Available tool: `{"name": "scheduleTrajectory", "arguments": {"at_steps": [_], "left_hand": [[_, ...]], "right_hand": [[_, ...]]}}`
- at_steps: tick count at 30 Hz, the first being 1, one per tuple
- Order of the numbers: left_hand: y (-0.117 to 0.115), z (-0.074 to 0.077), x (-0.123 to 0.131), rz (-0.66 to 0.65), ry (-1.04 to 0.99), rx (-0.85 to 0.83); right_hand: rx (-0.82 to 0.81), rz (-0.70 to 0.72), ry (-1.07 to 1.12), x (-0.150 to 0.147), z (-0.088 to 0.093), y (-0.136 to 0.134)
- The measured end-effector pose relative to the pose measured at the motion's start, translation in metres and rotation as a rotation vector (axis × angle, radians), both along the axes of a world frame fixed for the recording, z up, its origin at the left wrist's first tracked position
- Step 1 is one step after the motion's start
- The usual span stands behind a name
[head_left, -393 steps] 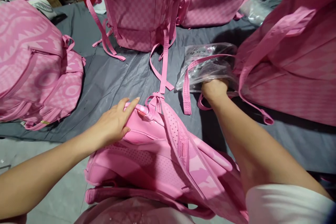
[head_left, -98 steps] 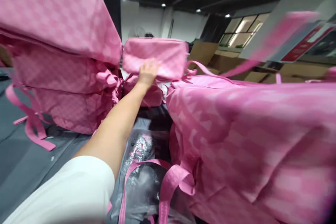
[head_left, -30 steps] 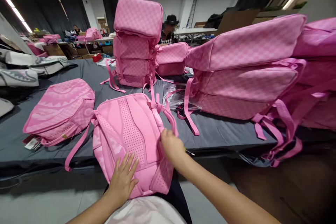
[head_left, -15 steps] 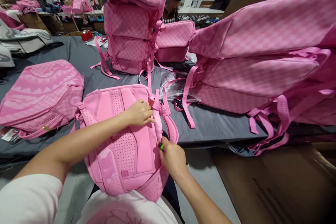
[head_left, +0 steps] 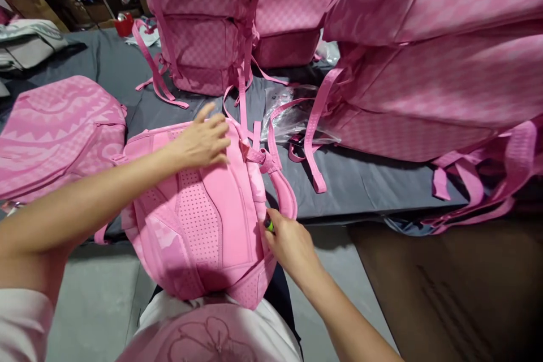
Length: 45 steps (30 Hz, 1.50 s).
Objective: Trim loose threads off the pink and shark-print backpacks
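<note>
A pink backpack (head_left: 229, 198) leans against the table edge in front of me, its padded, perforated back panel facing up. Over its upper part is my left hand (head_left: 201, 138), fingers spread and holding nothing. At the bag's right side, by the shoulder strap (head_left: 282, 189), my right hand (head_left: 291, 237) is closed around a small green-and-black tool (head_left: 268, 223). Only a bit of that tool shows; its tip is hidden, so I cannot tell its kind.
Stacked pink checkered backpacks (head_left: 195, 39) stand behind, with a larger pile (head_left: 424, 90) at right. Another pink backpack (head_left: 63, 130) lies at left. A clear plastic bag (head_left: 288, 104) and loose straps lie on the dark-covered table (head_left: 352, 186). A brown cardboard sheet (head_left: 432, 283) is at lower right.
My left hand has lifted from the back panel and moved up and left, its fingers spreading. My right hand stays at the bag's side with the tool. The view has tilted down.
</note>
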State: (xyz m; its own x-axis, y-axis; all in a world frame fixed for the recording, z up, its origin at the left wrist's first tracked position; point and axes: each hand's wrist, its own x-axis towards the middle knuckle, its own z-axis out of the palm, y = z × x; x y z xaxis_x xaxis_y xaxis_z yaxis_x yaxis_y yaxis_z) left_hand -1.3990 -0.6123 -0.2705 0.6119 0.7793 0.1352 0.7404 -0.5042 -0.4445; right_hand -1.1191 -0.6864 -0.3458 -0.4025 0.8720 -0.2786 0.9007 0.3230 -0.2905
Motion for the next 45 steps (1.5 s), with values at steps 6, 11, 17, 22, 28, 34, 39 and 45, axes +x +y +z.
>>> {"name": "scheduleTrajectory", "arguments": {"at_steps": [6, 11, 17, 22, 28, 34, 39, 45], "left_hand": [[-0.023, -0.023, 0.032, -0.006, -0.161, -0.275], [-0.033, -0.034, 0.04, -0.011, -0.2, -0.277], [-0.063, -0.054, 0.033, -0.076, -0.365, -0.04], [-0.068, -0.055, 0.037, -0.076, -0.37, -0.04], [-0.066, -0.06, 0.041, -0.04, -0.384, -0.048], [-0.07, -0.067, 0.037, -0.085, -0.457, -0.027], [-0.068, -0.07, 0.038, -0.099, -0.468, -0.009], [-0.068, -0.071, 0.038, -0.095, -0.474, 0.005]], "right_hand": [[-0.08, -0.099, 0.845, 0.014, 0.048, 0.01], [-0.153, -0.173, 1.145, -0.008, 0.064, 0.025], [-0.107, -0.318, 1.381, -0.04, 0.023, 0.037], [0.065, -0.459, 1.232, -0.033, -0.008, 0.033], [0.101, -0.298, 1.104, -0.035, -0.011, 0.027], [0.201, -0.149, 1.037, -0.041, -0.014, 0.029], [0.245, -0.106, 0.952, -0.039, -0.014, 0.03], [0.325, -0.021, 0.87, -0.04, -0.01, 0.034]]}}
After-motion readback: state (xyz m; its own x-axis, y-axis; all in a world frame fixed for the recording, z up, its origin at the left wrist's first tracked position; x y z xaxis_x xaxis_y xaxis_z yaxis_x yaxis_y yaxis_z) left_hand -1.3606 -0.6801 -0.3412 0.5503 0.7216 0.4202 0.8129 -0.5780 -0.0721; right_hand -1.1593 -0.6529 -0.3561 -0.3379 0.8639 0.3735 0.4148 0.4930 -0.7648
